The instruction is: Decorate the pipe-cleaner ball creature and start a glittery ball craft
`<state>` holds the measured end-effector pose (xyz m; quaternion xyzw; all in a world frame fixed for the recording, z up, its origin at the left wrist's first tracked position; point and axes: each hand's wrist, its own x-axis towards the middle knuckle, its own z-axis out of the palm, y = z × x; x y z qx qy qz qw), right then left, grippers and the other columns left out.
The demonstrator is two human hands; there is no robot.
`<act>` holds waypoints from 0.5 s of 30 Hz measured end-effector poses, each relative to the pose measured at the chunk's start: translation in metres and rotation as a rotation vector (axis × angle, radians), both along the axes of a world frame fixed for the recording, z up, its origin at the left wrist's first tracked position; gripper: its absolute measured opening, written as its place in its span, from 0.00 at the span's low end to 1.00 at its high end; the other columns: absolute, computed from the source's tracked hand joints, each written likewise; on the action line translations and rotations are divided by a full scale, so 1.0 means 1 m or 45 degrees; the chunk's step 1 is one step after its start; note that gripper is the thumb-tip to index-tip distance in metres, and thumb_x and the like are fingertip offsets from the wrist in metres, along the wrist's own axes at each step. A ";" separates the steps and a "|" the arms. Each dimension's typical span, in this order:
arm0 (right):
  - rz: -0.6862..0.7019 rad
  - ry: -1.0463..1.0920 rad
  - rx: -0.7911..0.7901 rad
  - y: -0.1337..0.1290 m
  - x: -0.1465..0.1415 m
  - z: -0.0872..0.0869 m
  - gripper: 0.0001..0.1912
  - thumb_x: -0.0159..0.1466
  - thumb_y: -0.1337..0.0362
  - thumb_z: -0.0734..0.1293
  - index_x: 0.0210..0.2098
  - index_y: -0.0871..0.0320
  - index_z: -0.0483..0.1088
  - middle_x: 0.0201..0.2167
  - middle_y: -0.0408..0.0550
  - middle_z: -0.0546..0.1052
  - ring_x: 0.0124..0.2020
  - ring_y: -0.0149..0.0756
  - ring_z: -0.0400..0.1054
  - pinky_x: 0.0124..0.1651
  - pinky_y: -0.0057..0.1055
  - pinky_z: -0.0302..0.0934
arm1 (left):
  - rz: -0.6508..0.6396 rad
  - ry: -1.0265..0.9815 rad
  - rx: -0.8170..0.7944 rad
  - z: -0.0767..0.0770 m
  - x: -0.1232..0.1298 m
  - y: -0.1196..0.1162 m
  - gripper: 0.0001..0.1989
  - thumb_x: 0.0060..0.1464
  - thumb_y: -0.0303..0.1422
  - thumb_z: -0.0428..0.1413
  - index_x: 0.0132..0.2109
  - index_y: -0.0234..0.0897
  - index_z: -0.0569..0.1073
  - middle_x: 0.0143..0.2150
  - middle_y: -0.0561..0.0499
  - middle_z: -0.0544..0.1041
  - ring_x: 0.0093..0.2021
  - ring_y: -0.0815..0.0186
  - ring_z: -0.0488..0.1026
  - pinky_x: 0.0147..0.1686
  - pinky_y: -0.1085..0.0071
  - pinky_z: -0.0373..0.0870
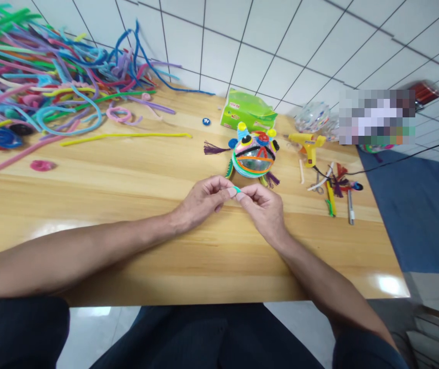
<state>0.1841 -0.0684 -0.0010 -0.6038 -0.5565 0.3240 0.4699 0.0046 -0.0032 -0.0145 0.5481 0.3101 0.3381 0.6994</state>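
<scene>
Between both sets of fingertips is a small green piece [237, 189], which looks like a short bit of pipe cleaner; most of it is hidden. My left hand [210, 199] pinches it from the left, and my right hand [262, 206] pinches it from the right. Just beyond my hands stands a round clear craft figure [256, 160] wrapped in coloured pipe cleaners. It has yellow and black eyes, a red and blue nose and purple tassels at its sides.
A heap of pipe cleaners [50, 77] covers the table's back left. Behind the figure lies a green tissue packet [244, 111]. To the right are a yellow glue gun [308, 146], its black cord, scissors [317, 185] and a cutter knife [351, 207]. A yellow pipe cleaner [127, 136] lies left.
</scene>
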 end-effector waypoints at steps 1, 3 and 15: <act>0.007 -0.053 0.015 0.000 0.001 0.002 0.08 0.66 0.59 0.74 0.32 0.54 0.78 0.23 0.39 0.76 0.23 0.29 0.63 0.27 0.29 0.58 | -0.019 0.034 0.072 0.001 -0.001 0.001 0.20 0.59 0.50 0.67 0.41 0.38 0.76 0.29 0.57 0.72 0.25 0.72 0.62 0.26 0.73 0.61; 0.032 -0.190 0.092 0.001 0.004 0.005 0.07 0.66 0.63 0.72 0.31 0.54 0.76 0.22 0.38 0.74 0.23 0.29 0.62 0.27 0.30 0.58 | -0.039 0.122 0.295 0.002 -0.004 0.005 0.14 0.63 0.45 0.65 0.42 0.37 0.78 0.32 0.55 0.75 0.28 0.71 0.65 0.30 0.72 0.63; 0.034 -0.410 0.293 -0.003 0.000 0.005 0.07 0.70 0.65 0.71 0.34 0.53 0.79 0.27 0.42 0.80 0.27 0.32 0.68 0.34 0.33 0.62 | 0.057 0.167 0.356 0.001 -0.005 0.002 0.12 0.65 0.40 0.61 0.39 0.36 0.77 0.33 0.52 0.77 0.34 0.68 0.70 0.37 0.71 0.68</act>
